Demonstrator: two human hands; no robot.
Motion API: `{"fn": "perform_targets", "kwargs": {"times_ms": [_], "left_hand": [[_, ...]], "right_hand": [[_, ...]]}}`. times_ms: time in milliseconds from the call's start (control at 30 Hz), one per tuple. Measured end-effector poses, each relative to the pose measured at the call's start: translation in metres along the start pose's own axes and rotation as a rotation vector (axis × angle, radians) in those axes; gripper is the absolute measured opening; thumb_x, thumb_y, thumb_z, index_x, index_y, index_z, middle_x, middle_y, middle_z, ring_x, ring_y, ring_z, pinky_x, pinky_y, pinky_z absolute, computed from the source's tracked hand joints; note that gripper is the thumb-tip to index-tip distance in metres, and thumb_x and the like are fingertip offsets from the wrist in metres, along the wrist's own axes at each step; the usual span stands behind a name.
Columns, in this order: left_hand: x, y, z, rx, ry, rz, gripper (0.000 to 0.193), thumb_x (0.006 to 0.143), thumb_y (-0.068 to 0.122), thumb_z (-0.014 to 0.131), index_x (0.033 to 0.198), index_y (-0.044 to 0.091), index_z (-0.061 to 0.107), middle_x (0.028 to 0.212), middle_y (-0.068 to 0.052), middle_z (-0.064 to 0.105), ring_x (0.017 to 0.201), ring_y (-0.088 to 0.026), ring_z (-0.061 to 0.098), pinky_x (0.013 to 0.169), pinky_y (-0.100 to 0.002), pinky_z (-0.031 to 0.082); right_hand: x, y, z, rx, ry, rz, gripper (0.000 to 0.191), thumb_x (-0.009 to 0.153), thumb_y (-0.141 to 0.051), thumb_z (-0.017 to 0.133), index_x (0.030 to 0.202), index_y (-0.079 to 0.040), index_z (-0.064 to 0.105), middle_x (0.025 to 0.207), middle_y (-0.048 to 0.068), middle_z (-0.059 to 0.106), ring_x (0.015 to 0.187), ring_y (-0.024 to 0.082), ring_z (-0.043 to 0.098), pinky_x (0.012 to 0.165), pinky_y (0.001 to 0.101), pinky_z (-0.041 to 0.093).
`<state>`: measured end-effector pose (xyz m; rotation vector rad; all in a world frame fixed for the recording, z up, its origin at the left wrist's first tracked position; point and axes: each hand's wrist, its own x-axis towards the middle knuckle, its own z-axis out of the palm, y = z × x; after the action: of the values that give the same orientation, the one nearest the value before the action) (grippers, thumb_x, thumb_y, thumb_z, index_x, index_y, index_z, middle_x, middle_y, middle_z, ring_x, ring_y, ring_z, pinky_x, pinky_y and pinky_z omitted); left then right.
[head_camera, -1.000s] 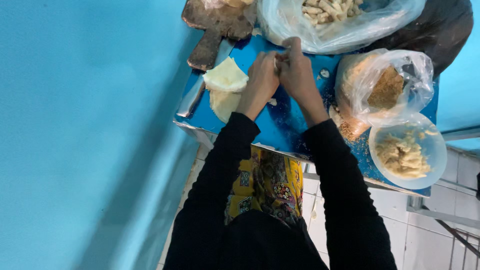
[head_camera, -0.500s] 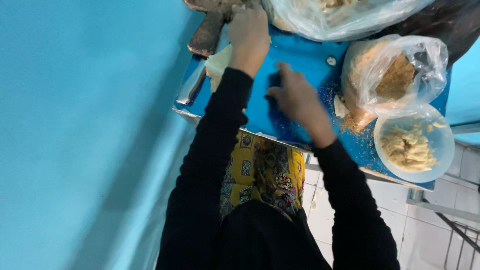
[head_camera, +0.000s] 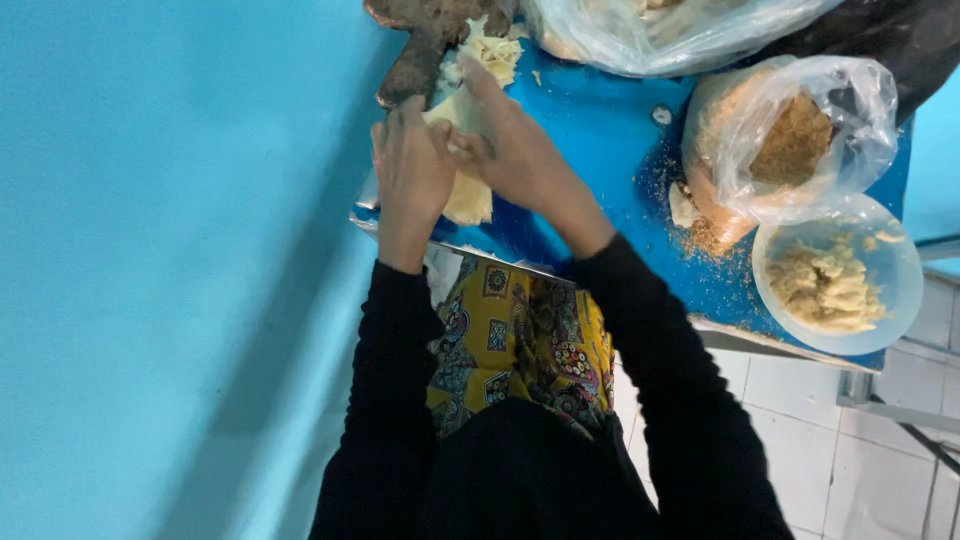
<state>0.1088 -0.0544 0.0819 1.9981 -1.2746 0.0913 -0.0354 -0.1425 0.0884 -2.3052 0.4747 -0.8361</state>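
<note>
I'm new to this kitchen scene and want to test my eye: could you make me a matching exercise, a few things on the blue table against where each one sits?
Things:
1. pale dough sheet
2. bag of brown crumbs
3. clear bowl of pale mash
4. dark wooden board

Places:
A. right, at the table's near edge
B. under both hands
C. far left corner of the table
D. just beyond the bowl

Pairs: 1-B, 2-D, 3-A, 4-C

Left hand (head_camera: 412, 170) back, right hand (head_camera: 515, 150) joined
</note>
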Motion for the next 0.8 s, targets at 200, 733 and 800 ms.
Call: {"fn": "perform_targets", "kwargs": {"times_ms": [200,733,800], "left_hand": [[-0.003,-0.008,0.001,-0.133,-0.112,0.03,0.03,0.095,0.009,0.068,0.123,0.003,0.057,0.12,-0.022,0.059,0.117,-0.043,0.054,0.098,-0.054,0.044],[-0.041,-0.006,0.001,-0.486,-0.153,0.208,0.041,0.103,0.005,0.068,0.142,0.005,0.056,0.138,-0.013,0.058,0.13,-0.032,0.058,0.111,-0.041,0.048],[-0.04,-0.008,0.008,-0.343,-0.14,0.288,0.043,0.094,0.008,0.075,0.135,0.006,0.062,0.137,-0.013,0.057,0.129,-0.035,0.055,0.109,-0.045,0.047]], "right_hand": [[0.006,-0.019,0.009,0.065,0.144,-0.13,0.087,0.101,-0.006,0.077,0.165,-0.012,0.019,0.158,0.031,0.044,0.142,0.047,0.048,0.109,0.0461,0.051],[-0.039,-0.024,-0.073,0.358,0.277,0.314,0.064,0.1,-0.005,0.079,0.155,-0.012,0.046,0.126,0.005,0.055,0.111,0.021,0.063,0.093,0.0346,0.061],[-0.072,-0.028,-0.081,0.374,0.116,0.278,0.062,0.094,-0.002,0.077,0.148,-0.01,0.047,0.127,0.006,0.053,0.117,0.02,0.059,0.094,0.0361,0.062]]}}
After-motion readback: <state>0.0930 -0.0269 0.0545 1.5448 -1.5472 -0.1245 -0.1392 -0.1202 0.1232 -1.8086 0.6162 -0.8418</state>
